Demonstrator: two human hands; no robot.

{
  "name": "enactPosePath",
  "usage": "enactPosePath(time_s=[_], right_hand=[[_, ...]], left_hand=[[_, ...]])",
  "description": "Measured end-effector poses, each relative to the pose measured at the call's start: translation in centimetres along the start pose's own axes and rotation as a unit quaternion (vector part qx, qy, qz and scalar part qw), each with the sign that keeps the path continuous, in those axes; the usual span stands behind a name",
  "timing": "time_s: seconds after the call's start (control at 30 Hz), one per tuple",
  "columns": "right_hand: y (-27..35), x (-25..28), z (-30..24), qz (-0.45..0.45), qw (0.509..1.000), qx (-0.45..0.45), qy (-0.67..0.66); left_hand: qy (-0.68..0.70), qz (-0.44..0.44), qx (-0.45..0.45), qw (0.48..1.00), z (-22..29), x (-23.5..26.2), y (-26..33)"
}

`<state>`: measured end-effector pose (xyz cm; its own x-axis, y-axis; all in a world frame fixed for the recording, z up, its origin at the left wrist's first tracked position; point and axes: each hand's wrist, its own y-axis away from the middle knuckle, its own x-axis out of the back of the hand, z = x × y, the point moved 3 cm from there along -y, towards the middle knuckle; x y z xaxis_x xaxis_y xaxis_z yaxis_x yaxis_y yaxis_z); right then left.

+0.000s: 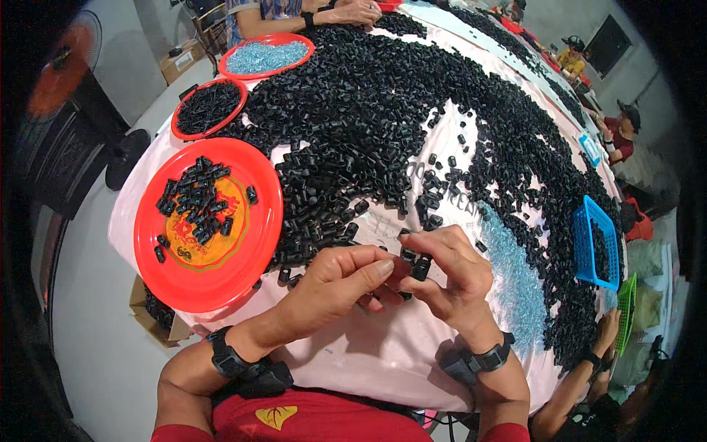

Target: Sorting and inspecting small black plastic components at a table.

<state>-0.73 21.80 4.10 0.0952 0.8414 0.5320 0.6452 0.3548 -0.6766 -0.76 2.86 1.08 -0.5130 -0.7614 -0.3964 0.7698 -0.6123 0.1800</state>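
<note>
Black little tubes [418, 264] sit pinched between the right hand [451, 276] and left hand [340, 283] above the table [383, 346] — a loose pinch could drop one into the big pile [383, 125].

Pale-covered table [368, 353], heaped black parts [353, 110], red plates [221, 272], blue basket [589, 243]

Red sleeves, black wristbands [230, 361] on both forearms
</note>
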Motion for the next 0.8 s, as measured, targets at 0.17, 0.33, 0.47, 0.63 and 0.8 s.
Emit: enactPosePath(time_s=[0.17, 0.33, 0.47, 0.63, 0.8], right_hand=[[0.0, 0.1, -0.7, -0.015, 1.000, 0.011, 0.018], [-0.2, -0.3, -1.3, -0.030, 0.999, 0.007, 0.010], [-0.2, -0.4, -1.6, -0.063, 0.998, -0.023, -0.002], [-0.6, 0.2, -2.8, -0.012, 0.997, -0.062, 0.031], [-1.7, 3.0, -8.2, -0.126, 0.985, 0.053, -0.106]], left_hand=[[-0.002, -0.009, -0.011, 1.000, -0.3, -0.5, 0.4], [0.022, -0.011, -0.019, 1.000, 0.0, -1.0, 0.6], [-0.034, 0.030, -0.034, 0.998, -0.3, -1.0, 0.7], [-0.022, 0.063, -0.048, 0.997, 1.4, 1.0, 1.6], [0.050, 0.246, -0.127, 0.960, 4.0, 6.1, 3.0]])
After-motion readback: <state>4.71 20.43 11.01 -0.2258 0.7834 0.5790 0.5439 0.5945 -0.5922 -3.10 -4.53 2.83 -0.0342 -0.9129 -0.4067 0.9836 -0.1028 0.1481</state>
